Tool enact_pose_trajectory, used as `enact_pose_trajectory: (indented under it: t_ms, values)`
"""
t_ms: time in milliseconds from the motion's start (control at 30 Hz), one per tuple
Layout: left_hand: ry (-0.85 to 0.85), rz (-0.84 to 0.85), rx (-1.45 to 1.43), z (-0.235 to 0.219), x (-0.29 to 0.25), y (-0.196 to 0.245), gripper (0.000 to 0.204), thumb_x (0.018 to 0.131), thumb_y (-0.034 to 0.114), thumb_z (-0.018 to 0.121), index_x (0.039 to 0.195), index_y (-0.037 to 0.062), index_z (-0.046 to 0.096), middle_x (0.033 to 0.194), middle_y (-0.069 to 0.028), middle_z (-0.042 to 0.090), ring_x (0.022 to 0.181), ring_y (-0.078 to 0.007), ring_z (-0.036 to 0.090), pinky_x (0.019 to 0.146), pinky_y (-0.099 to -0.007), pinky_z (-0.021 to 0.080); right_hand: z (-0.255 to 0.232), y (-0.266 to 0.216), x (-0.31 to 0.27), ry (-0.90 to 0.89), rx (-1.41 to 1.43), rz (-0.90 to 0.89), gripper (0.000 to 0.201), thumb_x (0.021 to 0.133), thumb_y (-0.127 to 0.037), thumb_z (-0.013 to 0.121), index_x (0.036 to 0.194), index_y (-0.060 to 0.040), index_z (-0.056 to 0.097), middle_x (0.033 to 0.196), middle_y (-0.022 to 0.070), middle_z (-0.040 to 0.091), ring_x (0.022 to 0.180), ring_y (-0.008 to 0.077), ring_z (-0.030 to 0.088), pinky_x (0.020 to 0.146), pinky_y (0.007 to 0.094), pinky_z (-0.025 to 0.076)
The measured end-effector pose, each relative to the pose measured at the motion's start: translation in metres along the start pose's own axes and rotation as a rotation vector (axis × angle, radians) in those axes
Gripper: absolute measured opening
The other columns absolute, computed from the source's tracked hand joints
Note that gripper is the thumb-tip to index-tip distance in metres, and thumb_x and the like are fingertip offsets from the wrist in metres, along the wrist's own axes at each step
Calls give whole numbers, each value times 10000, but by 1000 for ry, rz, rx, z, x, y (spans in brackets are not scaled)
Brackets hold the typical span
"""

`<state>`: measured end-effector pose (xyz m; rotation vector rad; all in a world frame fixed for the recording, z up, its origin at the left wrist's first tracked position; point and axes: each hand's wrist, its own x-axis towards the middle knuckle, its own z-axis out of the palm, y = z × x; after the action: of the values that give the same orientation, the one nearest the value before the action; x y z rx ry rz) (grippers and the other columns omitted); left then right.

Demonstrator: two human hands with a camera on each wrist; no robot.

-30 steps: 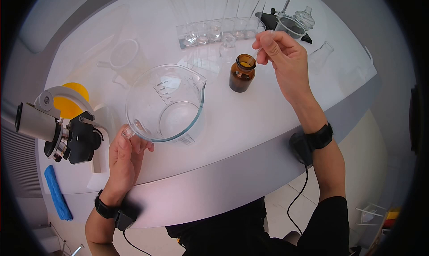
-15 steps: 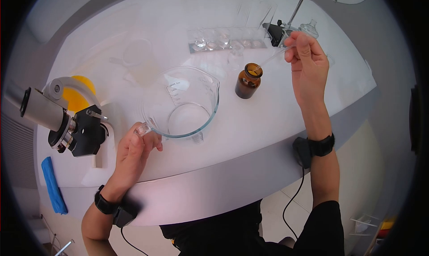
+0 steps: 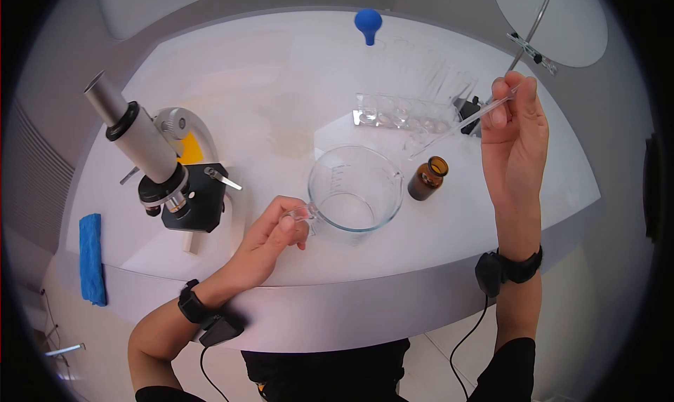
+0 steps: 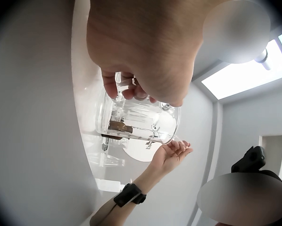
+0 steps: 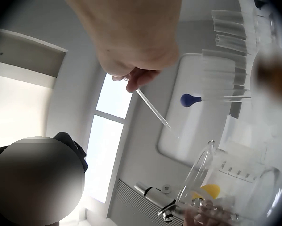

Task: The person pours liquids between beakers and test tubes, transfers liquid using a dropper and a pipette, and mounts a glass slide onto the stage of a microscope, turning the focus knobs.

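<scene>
My left hand grips the handle of a clear glass measuring cup, which has printed graduations and a spout. A slim glass pipette is pinched between the thumb and fingers of my right hand, held in the air and slanting down to the left. Its narrow tip shows in the right wrist view, clear of the bottle. Just right of the cup stands an uncapped brown glass bottle with dark lower sides. Through the cup's wall, the left wrist view shows the brown bottle.
A microscope stands on the left, a folded blue cloth at the table's left edge. Behind the bottle is a rack of glass tubes, with a blue rubber bulb at its back. A metal stand rises behind my right hand.
The pipette, whose lower end was in the brown bottle's mouth, has come up out of it with my right hand. The cup now sits closer to the bottle. The head view has tilted up.
</scene>
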<state>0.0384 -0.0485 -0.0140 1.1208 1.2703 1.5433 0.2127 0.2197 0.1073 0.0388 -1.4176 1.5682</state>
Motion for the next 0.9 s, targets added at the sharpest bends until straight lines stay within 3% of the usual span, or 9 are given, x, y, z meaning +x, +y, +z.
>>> enact_pose_trajectory:
  t_ms: [267,567,700,900]
  values:
    - [-30,-46,-8,0,-4,6,391,1049,418,375,1184,62,461,880,-11,446,835,-115,444,835,-276,403,55,5,1,-216,-78,-47,338,997,-349,538,1015,-27,640,863,71,652,574,77,567,541,194,454]
    - [-27,-73,7,-2,-6,6,390,1040,418,398,1193,68,474,1104,-49,519,870,-118,455,842,-275,402,46,11,-2,-251,-67,-71,313,1002,-317,533,992,-18,628,876,95,656,585,80,576,539,193,465]
    - [-39,-58,-3,-3,-6,4,382,1041,409,399,1194,67,473,1120,-53,520,869,-120,454,842,-279,403,46,15,-5,-254,-67,-51,298,1004,-297,532,1004,-12,621,885,103,657,590,84,579,553,194,471]
    - [-50,-24,-25,-4,-6,1,374,1044,404,394,1189,67,468,1016,-33,482,863,-118,450,843,-279,401,43,18,-4,-275,-74,-73,285,1003,-290,536,1013,-17,618,889,106,657,592,91,580,563,198,476]
